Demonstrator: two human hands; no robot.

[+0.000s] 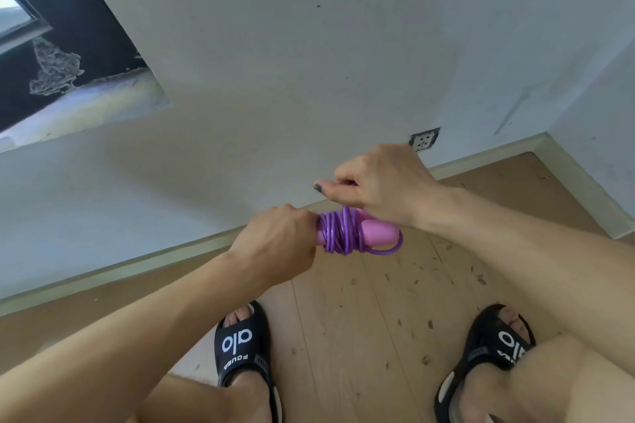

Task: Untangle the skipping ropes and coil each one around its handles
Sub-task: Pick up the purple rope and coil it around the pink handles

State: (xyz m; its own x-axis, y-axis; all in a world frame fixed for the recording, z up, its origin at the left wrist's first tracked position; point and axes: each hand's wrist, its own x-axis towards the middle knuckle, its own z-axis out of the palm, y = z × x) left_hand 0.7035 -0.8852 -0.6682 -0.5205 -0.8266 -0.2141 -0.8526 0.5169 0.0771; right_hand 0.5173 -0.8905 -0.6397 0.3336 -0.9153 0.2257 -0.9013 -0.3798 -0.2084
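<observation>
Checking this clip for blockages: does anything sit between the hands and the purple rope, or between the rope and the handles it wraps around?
Nothing visible does. The left hand grips the pink handles, the right hand pinches the purple rope just above them, and the rope already lies coiled directly on the handles, with one loose loop at the right.

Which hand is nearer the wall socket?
Right. The right hand is raised just below and left of the wall socket, pinching the purple rope. The left hand sits lower and farther left, gripping the pink handles.
</observation>
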